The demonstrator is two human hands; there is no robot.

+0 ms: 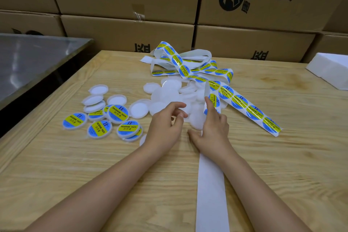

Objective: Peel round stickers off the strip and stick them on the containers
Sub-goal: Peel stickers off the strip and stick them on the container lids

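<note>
Right hand (212, 130), forefinger up, round strip (239, 102)

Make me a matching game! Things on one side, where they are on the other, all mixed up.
Things:
1 boxes
2 foam block
3 labelled containers
4 bare strip

Places:
A far right on the table
B left part of the table
C stacked behind the table
D nearest the camera

Pairs: 1-C, 2-A, 3-B, 4-D
</note>
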